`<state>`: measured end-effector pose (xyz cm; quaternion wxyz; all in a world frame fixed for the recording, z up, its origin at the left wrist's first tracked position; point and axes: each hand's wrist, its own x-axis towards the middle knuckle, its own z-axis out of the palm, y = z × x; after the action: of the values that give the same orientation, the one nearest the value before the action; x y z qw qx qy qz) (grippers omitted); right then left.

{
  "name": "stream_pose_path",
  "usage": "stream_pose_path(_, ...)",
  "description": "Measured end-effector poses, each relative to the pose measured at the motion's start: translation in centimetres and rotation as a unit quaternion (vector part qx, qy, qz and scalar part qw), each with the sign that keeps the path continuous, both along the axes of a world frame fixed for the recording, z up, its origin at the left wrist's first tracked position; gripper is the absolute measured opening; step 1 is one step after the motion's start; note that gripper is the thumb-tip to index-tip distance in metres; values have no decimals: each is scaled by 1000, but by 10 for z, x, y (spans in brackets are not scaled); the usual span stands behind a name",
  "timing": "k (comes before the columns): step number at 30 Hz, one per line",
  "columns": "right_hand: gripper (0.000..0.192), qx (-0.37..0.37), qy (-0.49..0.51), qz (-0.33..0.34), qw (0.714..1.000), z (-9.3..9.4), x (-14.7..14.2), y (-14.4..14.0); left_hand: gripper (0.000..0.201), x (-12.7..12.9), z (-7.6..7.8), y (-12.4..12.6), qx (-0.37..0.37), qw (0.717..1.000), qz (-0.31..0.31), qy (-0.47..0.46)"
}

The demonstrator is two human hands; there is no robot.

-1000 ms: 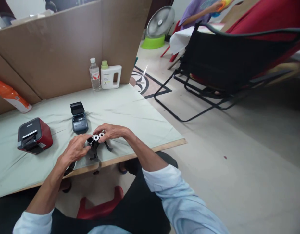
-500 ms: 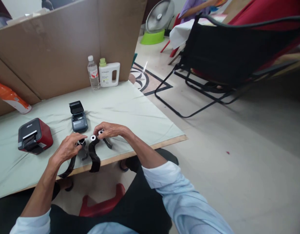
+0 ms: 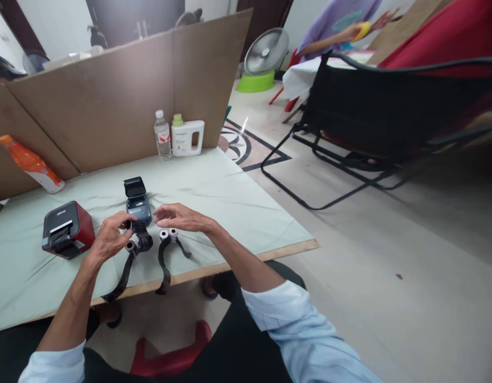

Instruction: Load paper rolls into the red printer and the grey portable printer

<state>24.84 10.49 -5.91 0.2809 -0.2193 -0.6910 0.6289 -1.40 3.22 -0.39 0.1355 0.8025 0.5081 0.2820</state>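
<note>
Green-clothed table (image 3: 230, 191), cardboard screen (image 3: 110, 101) behind; left hand (image 3: 109, 236) pinching a black roll (image 3: 140, 242), right hand (image 3: 178, 217) spread.

I see open cloth right of my right hand (image 3: 182, 218); ahead the grey printer (image 3: 137, 202) blocks, the red printer (image 3: 67, 230) crowds my left, and cardboard wall (image 3: 110, 101) closes the back.

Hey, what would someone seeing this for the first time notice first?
Probably the two bare hands at the near table edge: the left hand grips a small roll trailing dark ribbon, and the right hand hovers open over two white-cored rolls. Behind them sits a small grey printer, lid up; left, a red-and-black printer.
</note>
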Motion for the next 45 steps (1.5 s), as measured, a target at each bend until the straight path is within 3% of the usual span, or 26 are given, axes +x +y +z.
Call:
stream_pose_path(7, 60, -98, 58, -38, 993, 0, -38, -1, 27, -3, -16, 28, 25, 993, 59, -101)
stream_pose_path(15, 51, -149, 138, -169, 964, -1, -66, 0, 29, -4, -23, 28, -43, 977, 39, -206)
stream_pose_path(18, 55, -195, 158, -150, 956, 0, -68, 4, 20, -3, -12, 24, -28, 976, 10, -218)
stream_pose_path(22, 51, -226, 152, -36, 962, 3, -64, 8, 10, 4, 17, 18, -28, 993, -51, -102)
stream_pose_path(27, 49, -214, 170, -3, 962, 12, -56, 7, 42, 19, 57, 15, -21, 987, -125, 96)
stream_pose_path(32, 50, -217, 181, 22, 959, 18, -51, 6, 51, 25, 74, 16, -16, 984, -130, 118)
stream_pose_path(36, 51, -220, 228, -44, 947, 19, -53, 6, 52, 24, 69, 15, -36, 994, -104, 28)
stream_pose_path(41, 48, -173, 244, -142, 944, 24, -58, 0, 35, 21, 54, 26, -19, 998, -7, -53)
stream_pose_path(45, 66, -125, 230, -182, 948, 25, -58, 1, 34, 9, 47, 54, 21, 996, 42, -79)
